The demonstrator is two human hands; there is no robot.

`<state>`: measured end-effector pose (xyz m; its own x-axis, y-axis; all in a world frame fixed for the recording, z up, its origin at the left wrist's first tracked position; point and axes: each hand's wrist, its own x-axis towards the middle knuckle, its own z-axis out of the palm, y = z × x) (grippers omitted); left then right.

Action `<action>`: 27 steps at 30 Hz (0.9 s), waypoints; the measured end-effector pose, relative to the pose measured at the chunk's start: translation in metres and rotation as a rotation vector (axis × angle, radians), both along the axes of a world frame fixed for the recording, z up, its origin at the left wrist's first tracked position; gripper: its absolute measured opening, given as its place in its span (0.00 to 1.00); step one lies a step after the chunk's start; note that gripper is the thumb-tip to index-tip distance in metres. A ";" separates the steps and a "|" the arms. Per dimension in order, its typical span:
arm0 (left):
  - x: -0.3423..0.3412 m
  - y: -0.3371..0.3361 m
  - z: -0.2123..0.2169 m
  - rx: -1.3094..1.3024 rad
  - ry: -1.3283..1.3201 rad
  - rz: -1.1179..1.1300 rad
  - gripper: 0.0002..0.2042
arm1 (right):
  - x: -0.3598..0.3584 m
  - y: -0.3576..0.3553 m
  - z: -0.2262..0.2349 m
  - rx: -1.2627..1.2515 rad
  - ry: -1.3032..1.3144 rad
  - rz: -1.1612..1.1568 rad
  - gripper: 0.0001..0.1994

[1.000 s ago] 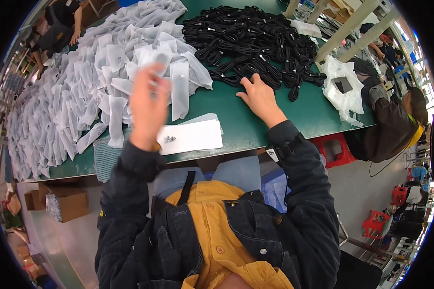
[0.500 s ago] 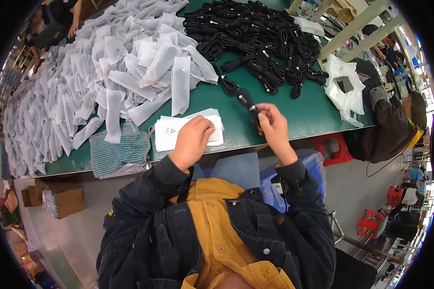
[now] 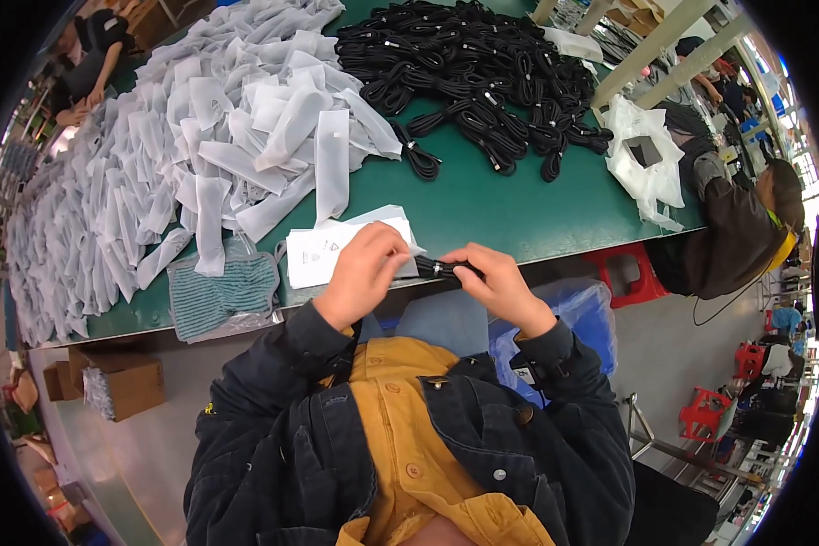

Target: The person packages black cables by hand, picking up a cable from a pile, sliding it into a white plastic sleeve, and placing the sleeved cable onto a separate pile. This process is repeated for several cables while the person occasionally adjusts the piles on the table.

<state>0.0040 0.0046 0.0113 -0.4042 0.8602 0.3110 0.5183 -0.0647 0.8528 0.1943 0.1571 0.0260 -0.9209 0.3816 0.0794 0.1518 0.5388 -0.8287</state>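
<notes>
Head view, centre of frame: left hand [image 3: 366,273] curled, fingers closed on the near end of a flat white pouch [image 3: 341,247] that lies at the front edge of the green table [image 3: 510,205]. Right hand [image 3: 499,287] just to the right of it, fingers wrapped around a bundled black cable [image 3: 439,268]; the cable's free end pokes out toward the left hand and meets the pouch there. Whether the tip has gone inside the pouch cannot be told, as the left hand's fingers cover that spot. Both hands sit just off the table's near edge, above the person's yellow shirt [image 3: 400,419] and dark jacket [image 3: 537,455]. Upper left of frame: large heap of filled white pouches [image 3: 182,136] spread over the table. Upper centre to upper right: pile of coiled black cables [image 3: 482,73], one stray coil [image 3: 419,155] lying apart between pile and heap. Left of the hands: striped teal cloth [image 3: 227,291] at the table edge. Right of frame: crumpled clear plastic bag [image 3: 646,164] at the table corner, another person in a dark top [image 3: 737,227] beside it. Lower left: cardboard box [image 3: 123,382] on the floor.
</notes>
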 end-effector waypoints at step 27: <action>-0.137 0.047 0.079 0.040 -0.593 -0.005 0.06 | -0.069 0.015 0.035 -0.368 0.747 -0.238 0.08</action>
<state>-0.1325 0.0513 0.0908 -0.5150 0.8547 0.0653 -0.0464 -0.1039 0.9935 0.1257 0.1717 0.0612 -0.5691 0.6780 0.4652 -0.4268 0.2400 -0.8719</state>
